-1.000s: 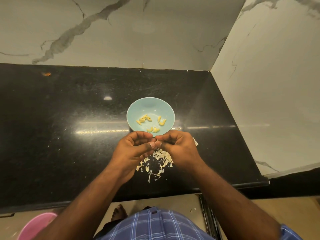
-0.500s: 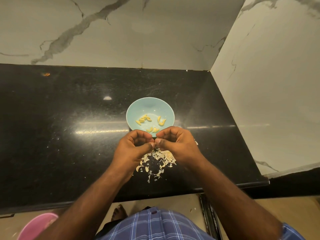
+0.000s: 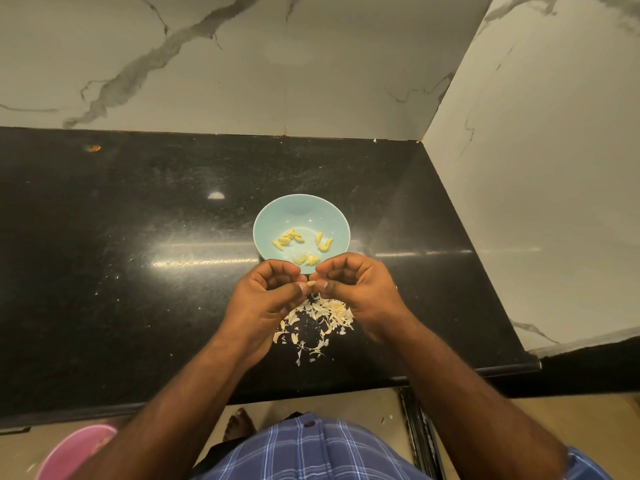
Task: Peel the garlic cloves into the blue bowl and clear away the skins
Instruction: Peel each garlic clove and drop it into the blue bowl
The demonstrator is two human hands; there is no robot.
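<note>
Garlic is well on its way: in the head view, roughly ten peeled yellow cloves point(image 3: 301, 245) lie scattered across the bottom of the blue bowl point(image 3: 277, 211), which sits on the black counter point(image 3: 138, 271) just beyond the hands. One more clove point(image 3: 311, 283) is held between the two hands right at the near rim of the bowl; the left hand point(image 3: 266, 296) and the right hand point(image 3: 360, 289) both have their fingers curled in and pinch this clove between thumb and fingertips, so each hand is grasping it. Whether skin remains on that clove is too small to tell. A heap of pale skins point(image 3: 317, 322) lies on the counter just under and behind the hands, touching neither the bowl nor the counter's front edge. By my judgement the peeling is far along, though I cannot tell if further unpeeled cloves remain, since none show on the counter. Clearing the skins is not yet begun; the whole heap has still to be gathered. A pink tub point(image 3: 74, 452) on the floor at lower left might serve for that.
</note>
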